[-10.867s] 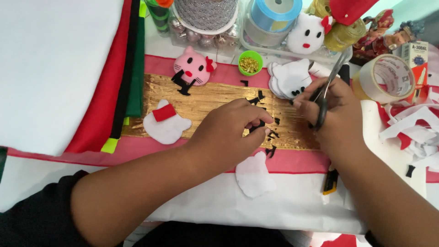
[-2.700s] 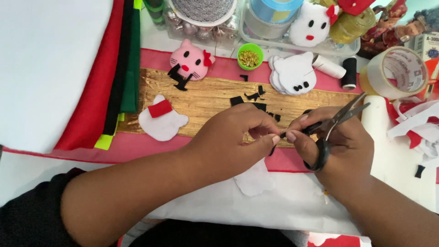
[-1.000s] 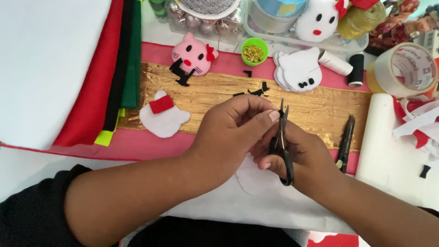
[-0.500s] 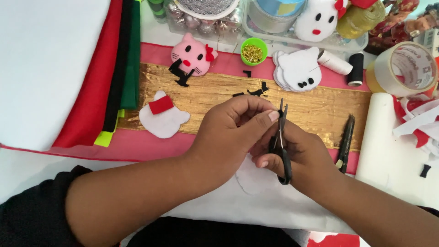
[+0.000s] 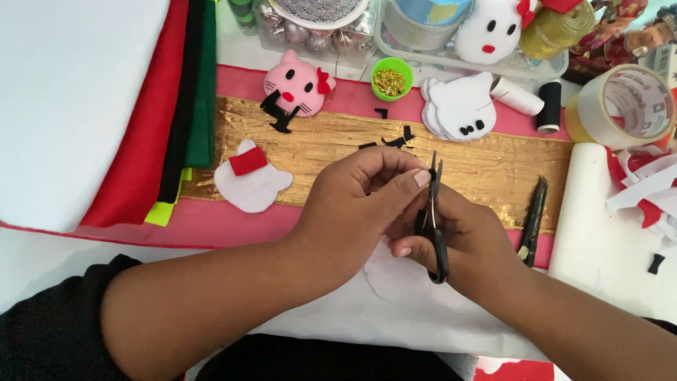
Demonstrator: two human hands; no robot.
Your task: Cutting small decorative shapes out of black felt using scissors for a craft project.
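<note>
**Small scissors at work between two close hands**

The right hand (image 5: 465,243) grips a pair of small black scissors (image 5: 434,212), fingers closed through the loops, with the blades pointing up and away from the wrist. The left hand (image 5: 367,204) sits touching it on the left, thumb and fingertips pinched together right at the blades; whatever tiny piece it holds there is too small to make out. Both hands hover over the near edge of a gold strip (image 5: 493,162) that runs across the table.

Just under the hands, toward the body, a white felt shape (image 5: 388,275) lies partly hidden. Just beyond the left hand's knuckles, small black felt scraps (image 5: 395,140) are scattered on the gold. To the right of the right hand rests a dark slim tool (image 5: 534,215). Well to the left of the left hand lies a white cat cut-out with a red bow (image 5: 250,180), and farther off, a pink cat face (image 5: 296,85). Beyond the hands sit a green cup of gold pins (image 5: 391,77), a stack of white cat shapes (image 5: 458,106) and a roll of tape (image 5: 624,106).
</note>
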